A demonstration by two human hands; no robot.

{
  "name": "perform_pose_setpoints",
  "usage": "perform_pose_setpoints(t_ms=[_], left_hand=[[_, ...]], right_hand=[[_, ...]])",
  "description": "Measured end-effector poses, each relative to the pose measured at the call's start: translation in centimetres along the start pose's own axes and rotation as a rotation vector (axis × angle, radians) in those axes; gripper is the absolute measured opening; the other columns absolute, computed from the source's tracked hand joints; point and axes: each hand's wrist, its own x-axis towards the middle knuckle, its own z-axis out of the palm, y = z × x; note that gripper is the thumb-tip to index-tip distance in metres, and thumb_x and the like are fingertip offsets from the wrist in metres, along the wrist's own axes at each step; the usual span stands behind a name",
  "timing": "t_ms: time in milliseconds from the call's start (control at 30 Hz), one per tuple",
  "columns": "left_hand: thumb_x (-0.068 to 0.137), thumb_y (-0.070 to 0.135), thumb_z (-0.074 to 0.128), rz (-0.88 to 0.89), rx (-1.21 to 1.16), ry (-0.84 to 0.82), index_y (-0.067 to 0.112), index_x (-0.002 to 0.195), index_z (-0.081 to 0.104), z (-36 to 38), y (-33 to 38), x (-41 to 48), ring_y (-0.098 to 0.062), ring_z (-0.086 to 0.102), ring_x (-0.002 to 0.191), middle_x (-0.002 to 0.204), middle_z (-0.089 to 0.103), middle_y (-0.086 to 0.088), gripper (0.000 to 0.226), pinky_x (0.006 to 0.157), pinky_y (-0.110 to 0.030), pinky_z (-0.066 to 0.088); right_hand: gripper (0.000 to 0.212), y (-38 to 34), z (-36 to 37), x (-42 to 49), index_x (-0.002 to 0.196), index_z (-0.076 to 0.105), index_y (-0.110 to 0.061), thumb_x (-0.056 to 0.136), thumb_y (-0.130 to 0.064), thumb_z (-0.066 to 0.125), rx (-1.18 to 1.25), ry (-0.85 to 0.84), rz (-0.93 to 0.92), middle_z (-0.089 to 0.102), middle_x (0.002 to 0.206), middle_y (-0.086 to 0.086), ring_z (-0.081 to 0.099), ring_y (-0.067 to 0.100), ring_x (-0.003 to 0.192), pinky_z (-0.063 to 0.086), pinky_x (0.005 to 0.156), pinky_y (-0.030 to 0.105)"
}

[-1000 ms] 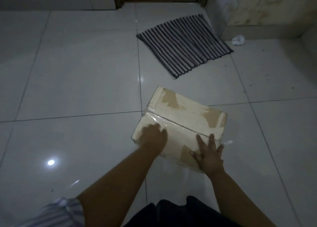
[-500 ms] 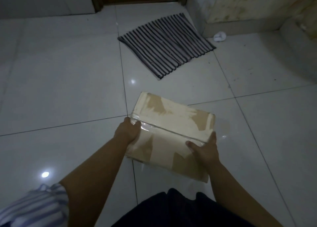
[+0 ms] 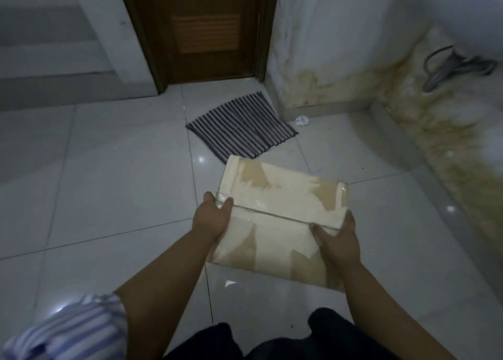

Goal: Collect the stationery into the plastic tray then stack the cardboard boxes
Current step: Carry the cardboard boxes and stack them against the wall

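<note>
A flat cardboard box point(image 3: 280, 212), taped shut with torn patches on its top, is held above the white tiled floor in front of me. My left hand point(image 3: 211, 218) grips its left edge with the fingers curled over the top corner. My right hand point(image 3: 337, 239) clasps the right edge, thumb on top. No plastic tray and no stationery are in view.
A striped dark doormat point(image 3: 241, 126) lies on the floor before a brown wooden door point(image 3: 204, 30). A small white scrap point(image 3: 302, 120) lies by the stained wall point(image 3: 326, 60). A grey cable point(image 3: 451, 65) hangs on the right wall. A low ledge point(image 3: 402, 139) runs along the right.
Both hands went from resting on top of the box to gripping its sides and lifting it off the floor. My view tilted upward, showing the door and walls.
</note>
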Motion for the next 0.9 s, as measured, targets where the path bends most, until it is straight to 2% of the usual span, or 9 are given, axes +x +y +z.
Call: perform_pose_setpoints(t_ms=[67, 100, 233, 333, 400, 533, 700, 900], left_hand=[[0.094, 0.043, 0.046, 0.014, -0.053, 0.029, 0.004, 0.102, 0.04, -2.8, 3.4, -2.9, -0.034, 0.057, 0.102, 0.113, 0.059, -0.023, 0.039, 0.074, -0.03, 0.037], [0.093, 0.044, 0.046, 0.018, -0.056, 0.043, 0.002, 0.106, 0.042, -4.1, 4.7, -4.0, -0.035, 0.057, 0.103, 0.114, 0.059, -0.023, 0.045, 0.076, -0.032, 0.037], [0.093, 0.05, 0.041, 0.056, 0.007, 0.097, -0.004, 0.12, 0.042, -9.4, 10.4, -8.9, -0.039, 0.055, 0.11, 0.122, 0.056, -0.025, 0.06, 0.08, -0.034, 0.039], [0.093, 0.052, 0.038, 0.144, 0.036, 0.104, 0.0, 0.124, 0.039, -12.5, 13.9, -12.1, -0.04, 0.055, 0.111, 0.124, 0.056, -0.025, 0.061, 0.086, -0.038, 0.042], [0.094, 0.052, 0.037, 0.222, 0.048, 0.09, 0.006, 0.125, 0.039, -13.7, 15.6, -13.8, -0.039, 0.055, 0.111, 0.123, 0.058, -0.021, 0.055, 0.084, -0.038, 0.04], [0.095, 0.052, 0.035, 0.4, 0.156, 0.008, 0.014, 0.132, 0.04, -14.8, 18.7, -16.9, -0.039, 0.052, 0.116, 0.128, 0.056, -0.018, 0.053, 0.093, -0.042, 0.041], [0.095, 0.053, 0.034, 0.557, 0.244, -0.112, 0.012, 0.137, 0.038, -13.5, 22.2, -20.2, -0.04, 0.048, 0.123, 0.136, 0.05, -0.019, 0.059, 0.101, -0.046, 0.037], [0.096, 0.047, 0.038, 0.718, 0.332, -0.268, 0.008, 0.137, 0.04, -8.3, 26.3, -25.2, -0.04, 0.048, 0.123, 0.135, 0.051, -0.021, 0.057, 0.1, -0.043, 0.038]], right_hand=[[0.093, -4.0, -3.7, -2.5, 0.148, 0.017, -0.018, 0.077, -0.03, 0.075, 0.026, 0.045, -0.039, 0.041, 0.145, 0.009, 0.045, 0.03, 0.128, 0.036, 0.095, 0.028], [0.093, -5.6, -5.0, -3.6, 0.148, 0.017, -0.018, 0.077, -0.03, 0.075, 0.029, 0.056, -0.055, 0.042, 0.144, 0.009, 0.046, 0.03, 0.127, 0.036, 0.092, 0.027], [0.097, -10.9, -11.1, -8.9, 0.149, 0.013, -0.022, 0.075, -0.042, 0.073, 0.03, 0.111, -0.06, 0.038, 0.147, 0.009, 0.042, 0.031, 0.13, 0.037, 0.104, 0.037], [0.099, -13.3, -14.7, -12.5, 0.149, 0.012, -0.024, 0.075, -0.047, 0.072, 0.047, 0.167, -0.051, 0.036, 0.148, 0.008, 0.041, 0.03, 0.131, 0.036, 0.105, 0.037], [0.099, -14.1, -16.6, -14.6, 0.149, 0.012, -0.024, 0.074, -0.05, 0.071, 0.063, 0.2, -0.044, 0.038, 0.147, 0.009, 0.042, 0.031, 0.13, 0.037, 0.103, 0.037], [0.1, -14.3, -20.2, -18.2, 0.149, 0.012, -0.024, 0.073, -0.054, 0.07, 0.082, 0.288, -0.008, 0.04, 0.146, 0.01, 0.044, 0.032, 0.128, 0.04, 0.101, 0.038], [0.102, -12.4, -24.5, -22.1, 0.149, 0.013, -0.024, 0.071, -0.061, 0.068, 0.096, 0.41, 0.063, 0.041, 0.145, 0.009, 0.046, 0.031, 0.127, 0.043, 0.098, 0.038], [0.102, -7.6, -29.7, -26.1, 0.148, 0.016, -0.024, 0.069, -0.063, 0.067, 0.132, 0.553, 0.174, 0.043, 0.144, 0.008, 0.047, 0.03, 0.126, 0.045, 0.094, 0.036]])
